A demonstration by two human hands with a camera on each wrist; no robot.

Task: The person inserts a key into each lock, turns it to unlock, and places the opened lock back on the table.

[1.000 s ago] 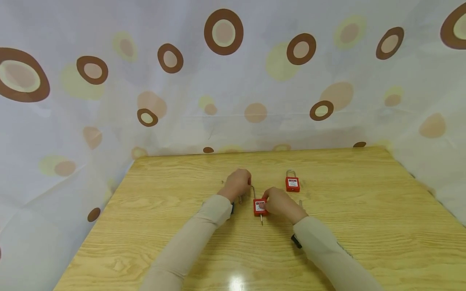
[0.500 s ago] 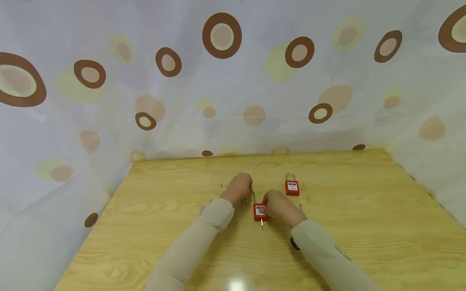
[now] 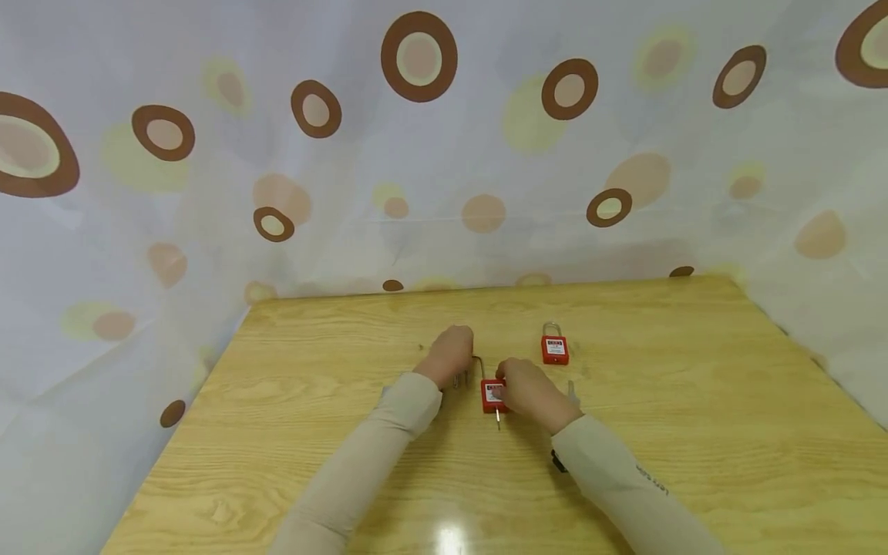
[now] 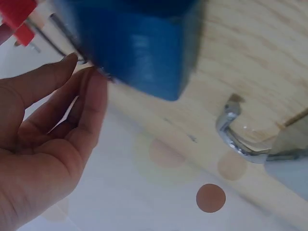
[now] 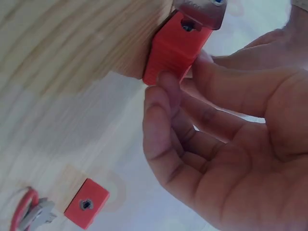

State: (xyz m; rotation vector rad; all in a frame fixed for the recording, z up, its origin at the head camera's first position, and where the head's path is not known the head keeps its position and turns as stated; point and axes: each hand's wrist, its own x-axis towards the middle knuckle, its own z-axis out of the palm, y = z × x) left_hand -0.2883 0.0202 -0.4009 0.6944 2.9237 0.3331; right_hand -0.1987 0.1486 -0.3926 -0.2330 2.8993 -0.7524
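A red padlock (image 3: pixel 494 395) with a white label lies on the table between the two hands, its shackle raised. My right hand (image 3: pixel 530 389) pinches the padlock body between thumb and fingers. A key (image 5: pixel 202 12) is in the keyhole at the bottom of the body, seen close in the right wrist view. At the shackle's curved end, my left hand (image 3: pixel 447 354) pinches the metal with thumb and fingertips (image 4: pixel 72 58). A blue padlock (image 4: pixel 139 48) is close to the left hand, mostly hidden by the sleeve in the head view.
Another red padlock (image 3: pixel 555 351) lies behind the right hand. A loose key (image 3: pixel 572 391) with a red ring (image 5: pixel 24 207) is beside the right wrist. A black object (image 3: pixel 559 462) is partly under the right sleeve. A grey padlock's shackle (image 4: pixel 236 139) shows near the left arm.
Both hands keep their hold on the red padlock and its shackle, with hardly any movement. The whole head view shifts slightly.
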